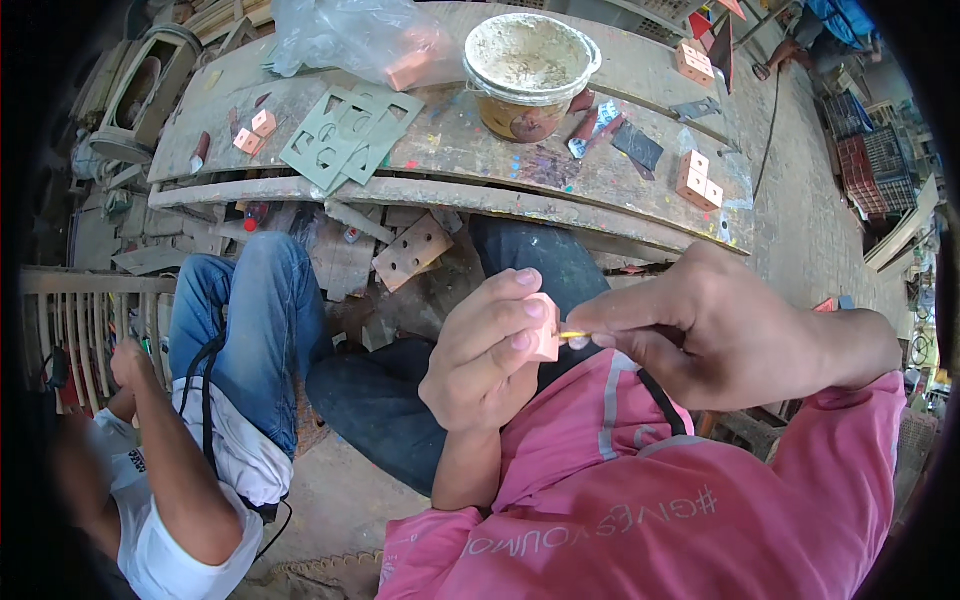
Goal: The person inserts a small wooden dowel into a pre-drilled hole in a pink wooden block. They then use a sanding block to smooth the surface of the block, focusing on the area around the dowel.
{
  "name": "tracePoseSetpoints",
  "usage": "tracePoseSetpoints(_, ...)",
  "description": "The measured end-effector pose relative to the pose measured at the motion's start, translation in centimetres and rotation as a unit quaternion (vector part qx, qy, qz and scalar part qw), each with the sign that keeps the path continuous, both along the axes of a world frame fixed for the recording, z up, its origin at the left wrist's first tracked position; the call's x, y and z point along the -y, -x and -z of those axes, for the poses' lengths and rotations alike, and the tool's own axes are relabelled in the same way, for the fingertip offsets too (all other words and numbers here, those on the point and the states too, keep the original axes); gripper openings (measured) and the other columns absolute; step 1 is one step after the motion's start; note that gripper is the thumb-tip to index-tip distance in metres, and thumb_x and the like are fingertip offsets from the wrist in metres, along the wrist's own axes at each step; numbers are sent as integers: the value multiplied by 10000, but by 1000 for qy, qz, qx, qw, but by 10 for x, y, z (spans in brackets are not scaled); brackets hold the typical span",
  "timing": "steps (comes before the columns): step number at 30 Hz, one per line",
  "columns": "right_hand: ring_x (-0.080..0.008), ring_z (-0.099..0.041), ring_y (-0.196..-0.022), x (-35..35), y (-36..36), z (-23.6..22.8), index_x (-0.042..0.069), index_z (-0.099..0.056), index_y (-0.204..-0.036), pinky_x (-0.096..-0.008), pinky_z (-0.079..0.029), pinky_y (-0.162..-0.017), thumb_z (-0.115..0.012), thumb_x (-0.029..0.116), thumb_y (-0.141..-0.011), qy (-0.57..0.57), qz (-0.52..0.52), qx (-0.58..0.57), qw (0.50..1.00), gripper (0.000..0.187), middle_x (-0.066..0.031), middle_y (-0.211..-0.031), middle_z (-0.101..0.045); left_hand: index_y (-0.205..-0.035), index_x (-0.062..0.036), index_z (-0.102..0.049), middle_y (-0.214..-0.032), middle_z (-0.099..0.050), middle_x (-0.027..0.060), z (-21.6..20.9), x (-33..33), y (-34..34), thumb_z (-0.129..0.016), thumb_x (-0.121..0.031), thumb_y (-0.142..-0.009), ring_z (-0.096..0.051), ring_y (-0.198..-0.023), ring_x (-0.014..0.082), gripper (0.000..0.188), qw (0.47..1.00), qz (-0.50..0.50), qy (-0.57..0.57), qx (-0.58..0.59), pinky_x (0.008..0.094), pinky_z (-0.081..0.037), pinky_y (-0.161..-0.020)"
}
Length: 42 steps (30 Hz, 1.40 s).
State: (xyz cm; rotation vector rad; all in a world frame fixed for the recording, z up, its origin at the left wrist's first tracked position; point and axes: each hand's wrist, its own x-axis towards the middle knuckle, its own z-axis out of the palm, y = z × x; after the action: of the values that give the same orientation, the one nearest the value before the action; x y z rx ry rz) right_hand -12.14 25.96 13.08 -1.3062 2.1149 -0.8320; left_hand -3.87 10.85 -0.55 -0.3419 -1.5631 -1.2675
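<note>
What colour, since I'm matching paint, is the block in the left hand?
The block is salmon pink, best seen in the head view.

A bench point(440, 140) stands before the person; on it, a bucket point(525, 118) sits right of a plastic bag point(345, 35), templates point(352, 137) lie before the bag, and two blocks point(256, 132) lie left of the templates; more blocks point(699, 182) lie toward the right end; a board point(412, 252) lies below the near edge; a co-worker point(245, 330) sits at left; nearer, a held block point(545, 330) is in the left hand point(490, 345), left of the right hand point(735, 335).
</note>
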Motion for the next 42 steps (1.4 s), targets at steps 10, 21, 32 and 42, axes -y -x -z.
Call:
tracePoseSetpoints(10, -252, -570, -464, -3, -7, -8, 45, -660, -1042, -365, -435, -418, -644, -59, -607, -105, -19, -176, 979, 447, -99, -570, -565, -1039, -22, -572, -946, -663, 144, 2, -1, 4, -733, 113, -682, -670, -903, 342, 413, 999, 24, 13, 47, 392, -585, -764)
tracePoseSetpoints(21, -300, -592, -510, 3, -3, -16, 30, -660, -957, -384, -443, -454, -636, -37, -666, -131, -25, -211, 968, 299, -130, -575, -571, -1006, -35, -582, -947, -670, 135, 1, -4, 3, -753, 71, -689, -671, -898, 329, 375, 998, 17, -2, 57, 398, -582, -778)
tracePoseSetpoints(32, -281, -589, -492, 4, -5, -18, 57, -672, -955, -387, -451, -438, -641, -40, -636, -136, -42, -255, 957, 335, -119, -562, -575, -987, -21, -593, -931, -675, 157, 0, -2, 3, -769, 73, -668, -672, -886, 341, 376, 997, 52, -31, 49, 411, -580, -773)
tracePoseSetpoints(42, -255, -571, -464, -5, -1, -7, 68, -649, -1010, -377, -455, -426, -657, 32, -654, -118, -31, -214, 969, 358, -86, -557, -551, -1018, -13, -590, -975, -669, 163, 5, -3, 5, -772, 124, -610, -662, -925, 338, 468, 994, 78, -24, 68, 406, -568, -773)
